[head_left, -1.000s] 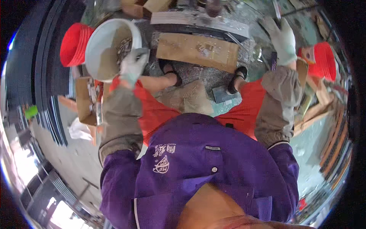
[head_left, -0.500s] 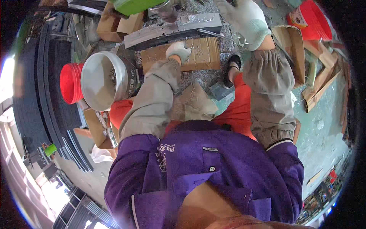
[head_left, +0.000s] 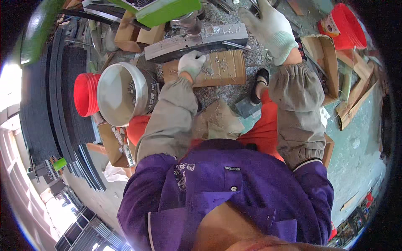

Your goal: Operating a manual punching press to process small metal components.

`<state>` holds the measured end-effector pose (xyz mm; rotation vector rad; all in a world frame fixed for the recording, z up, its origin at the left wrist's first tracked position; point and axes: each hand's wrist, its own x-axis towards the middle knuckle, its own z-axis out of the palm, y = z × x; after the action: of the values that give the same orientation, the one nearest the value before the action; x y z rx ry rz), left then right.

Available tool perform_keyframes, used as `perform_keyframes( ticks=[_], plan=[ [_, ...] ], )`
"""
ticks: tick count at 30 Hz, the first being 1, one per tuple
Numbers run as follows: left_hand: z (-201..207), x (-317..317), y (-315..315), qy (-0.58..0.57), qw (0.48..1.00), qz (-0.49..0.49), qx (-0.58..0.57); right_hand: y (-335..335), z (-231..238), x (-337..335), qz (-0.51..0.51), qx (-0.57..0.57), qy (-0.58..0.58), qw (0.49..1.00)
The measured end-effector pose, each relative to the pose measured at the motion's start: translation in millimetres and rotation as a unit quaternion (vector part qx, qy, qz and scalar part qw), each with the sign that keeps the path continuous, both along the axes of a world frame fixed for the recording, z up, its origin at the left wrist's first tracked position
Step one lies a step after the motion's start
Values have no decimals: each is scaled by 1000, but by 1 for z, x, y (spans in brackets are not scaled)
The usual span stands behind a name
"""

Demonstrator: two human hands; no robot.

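Observation:
My left hand [head_left: 191,65], in a white glove, is closed over the left part of a flat cardboard piece [head_left: 226,69] strewn with metal shavings. Its fingers are curled beside the near edge of a long grey metal bar [head_left: 167,49]; whatever they hold, if anything, is hidden. Above the bar hangs the head of a green machine [head_left: 169,13], with a blurred round part [head_left: 187,23] beneath it, close to the bar's top. To the right of the machine, my gloved right hand [head_left: 270,29] is raised with its fingers apart, partly cut off by the upper rim.
At left stand a white bucket [head_left: 104,94] and a red bucket [head_left: 79,100], with stacked dark strips [head_left: 42,96] beyond. Another red bucket [head_left: 354,31] and an open cardboard box [head_left: 333,71] are at right. Metal shavings [head_left: 230,16] cover the floor around the bar.
My left hand has shifted left over the cardboard and closer to the bar. My right hand's fingers look more spread. The whole view has tilted slightly, showing more of the green machine.

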<state>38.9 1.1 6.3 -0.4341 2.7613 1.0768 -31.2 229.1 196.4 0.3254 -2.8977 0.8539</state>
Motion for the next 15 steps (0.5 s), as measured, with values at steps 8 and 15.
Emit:
perform_keyframes(
  ticks=[8, 15],
  plan=[
    [11, -16, -6, 182, 966, 181, -4, 6, -23, -13, 44, -17, 48, 998],
    [-24, -36, -14, 170, 966, 184, -62, 4, -17, -12, 38, -55, -20, 998]
  ],
)
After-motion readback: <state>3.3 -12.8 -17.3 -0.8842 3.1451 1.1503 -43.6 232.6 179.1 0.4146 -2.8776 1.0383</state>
